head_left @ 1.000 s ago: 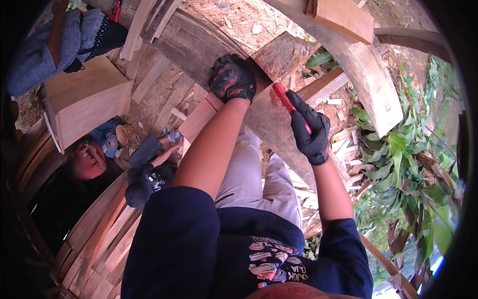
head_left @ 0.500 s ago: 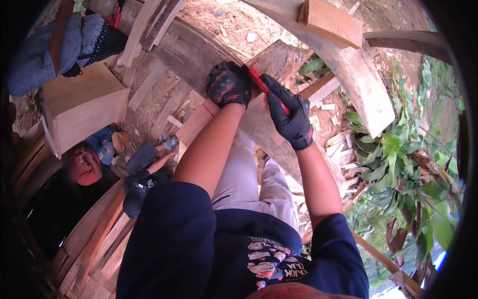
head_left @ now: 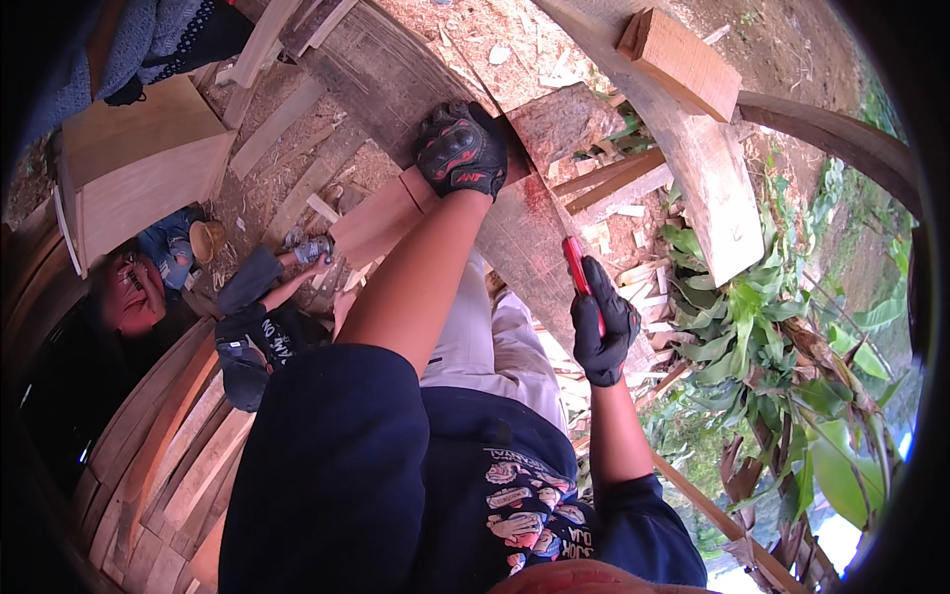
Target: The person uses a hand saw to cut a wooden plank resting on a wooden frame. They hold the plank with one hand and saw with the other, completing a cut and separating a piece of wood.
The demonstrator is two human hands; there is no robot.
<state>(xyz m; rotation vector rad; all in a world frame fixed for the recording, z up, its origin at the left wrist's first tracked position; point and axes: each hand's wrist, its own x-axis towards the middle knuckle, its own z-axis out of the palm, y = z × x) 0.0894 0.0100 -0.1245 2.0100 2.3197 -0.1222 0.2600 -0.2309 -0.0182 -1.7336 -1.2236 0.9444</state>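
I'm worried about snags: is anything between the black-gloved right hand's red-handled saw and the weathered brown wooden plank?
Nothing visible is: the saw in the right hand reaches the plank. The black-gloved left hand lies just left of the saw.

Red, elongated tool handle (head_left: 577, 263): smooth, plastic-looking, with a slight gloss. Black, red-trimmed glove on the left hand (head_left: 460, 148): matt cloth, its raised, rounded knuckle guard harder and faintly shiny. Black, red-trimmed glove on the right hand (head_left: 606, 332): matt, cloth-like, creased at the fingers. Broad, grey-brown wooden plank (head_left: 371, 84): weathered, dull, rough-grained. Long, curved, pale wooden board (head_left: 717, 203): matt, smoother, streaked with grain. Thick, orange-brown wooden block (head_left: 690, 64): dry, sawn, unvarnished-looking. Light-grey trousers (head_left: 460, 337): soft, wrinkled cloth. Dark navy, short-sleeved shirt (head_left: 450, 475): matt cloth bearing a coloured print. Broad green leaves (head_left: 752, 317): smooth, with a glossy sheen.
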